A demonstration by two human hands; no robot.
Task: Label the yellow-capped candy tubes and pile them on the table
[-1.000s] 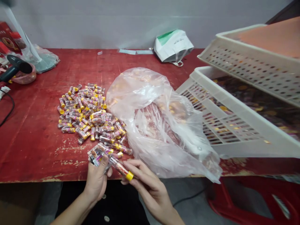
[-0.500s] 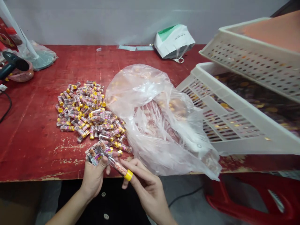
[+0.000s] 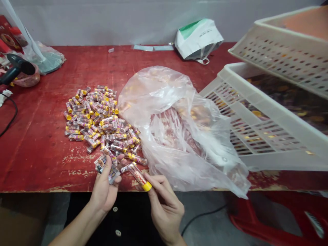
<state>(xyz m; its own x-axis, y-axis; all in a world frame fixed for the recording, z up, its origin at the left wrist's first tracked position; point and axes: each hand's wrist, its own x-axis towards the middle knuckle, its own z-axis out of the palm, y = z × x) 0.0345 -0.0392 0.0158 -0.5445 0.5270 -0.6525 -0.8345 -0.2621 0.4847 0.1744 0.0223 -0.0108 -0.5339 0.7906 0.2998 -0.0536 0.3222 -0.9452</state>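
My left hand (image 3: 105,188) is closed around a small stack of printed labels (image 3: 100,163), thumb on top. Between the thumb and fingers of my right hand (image 3: 165,201) is a clear tube (image 3: 138,175) with a yellow cap and reddish-white contents. The tube is tilted, its cap end toward my right fingers and its far end near my left fingertips. Just beyond my hands lies a pile of similar yellow-capped tubes (image 3: 94,118). To the right of the pile is a large translucent plastic bag (image 3: 164,89), its contents partly visible.
White plastic crates (image 3: 256,136) holding yellow-capped items are stacked at the right. A white and green bag (image 3: 198,41) lies at the back of the red table (image 3: 33,150). A hair dryer (image 3: 19,68) and a lamp base (image 3: 51,61) are at left. A red stool (image 3: 266,218) is below right.
The tube in my right hand has moved slightly right, away from the labels in my left hand. The whole view has shifted a little.
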